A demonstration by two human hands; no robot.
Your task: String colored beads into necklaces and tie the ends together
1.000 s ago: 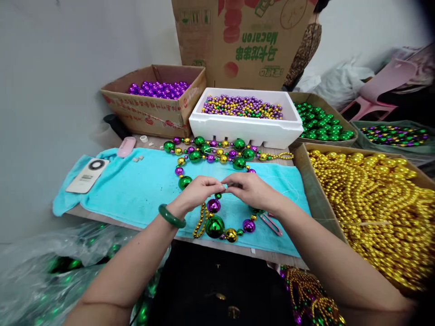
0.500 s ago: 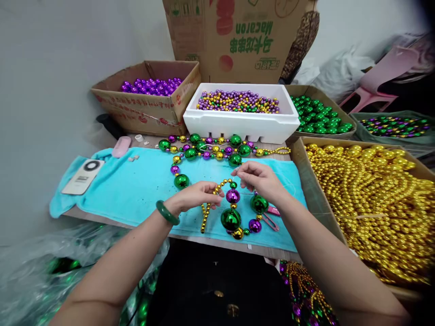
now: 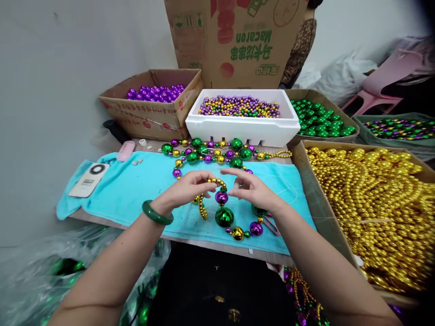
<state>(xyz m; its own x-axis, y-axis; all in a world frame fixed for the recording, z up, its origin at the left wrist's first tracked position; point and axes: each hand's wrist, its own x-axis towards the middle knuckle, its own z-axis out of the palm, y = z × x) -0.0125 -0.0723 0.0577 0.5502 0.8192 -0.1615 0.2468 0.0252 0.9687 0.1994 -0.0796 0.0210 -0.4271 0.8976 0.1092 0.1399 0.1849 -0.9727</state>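
Observation:
My left hand, with a green bangle on its wrist, pinches a strand of small gold beads over the blue towel. From that strand hang a purple bead and a large green bead, which lead into a string of purple, gold and green beads curving over the towel. Just right of the purple bead, my right hand has its fingers apart, and nothing shows between them. A thin clear thread loops on the towel beyond it. Pink scissors lie partly hidden by my right forearm.
Behind the towel stand a carton of purple beads, a white foam box and a box of green beads. A carton of gold beads is at the right. A phone-like white device and pink case lie at the left.
My right hand has opened from a pinch near the bead strand. My left hand has moved slightly left with the gold strand, and the hanging beads have shifted left too.

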